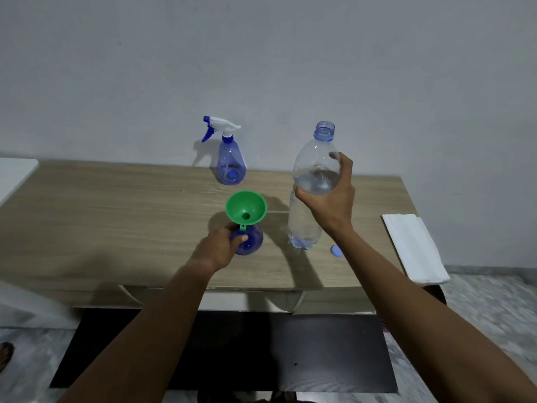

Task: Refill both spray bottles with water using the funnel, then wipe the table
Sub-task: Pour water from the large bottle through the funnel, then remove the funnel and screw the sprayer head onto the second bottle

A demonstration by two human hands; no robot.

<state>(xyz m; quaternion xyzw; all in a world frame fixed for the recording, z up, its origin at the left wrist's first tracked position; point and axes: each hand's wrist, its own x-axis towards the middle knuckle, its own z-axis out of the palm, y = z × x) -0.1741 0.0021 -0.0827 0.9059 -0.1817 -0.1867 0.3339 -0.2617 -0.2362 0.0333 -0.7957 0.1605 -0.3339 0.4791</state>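
As hands [218, 248] [331, 205] grip — two sprayers [231, 161] [253, 242], one funnel [246, 209]

There was just the one camera, worn on the person's head, and it looked forward and down across the wooden table [116, 213] toward the plain wall [261, 53] behind. It faced that wall squarely, with the table's long side running across the picture. It sat close in. Both forearms rose from the bottom corners and met near the middle, where the left hand [218, 247] gripped the spray bottle [251, 242] and the right hand [331, 202] held the water bottle [313, 170]. The wide lens bowed the table's edges and took in plenty around it: the wall filling the upper part, the floor [494, 301] on both sides, and a dark panel [290, 344] below the near edge.
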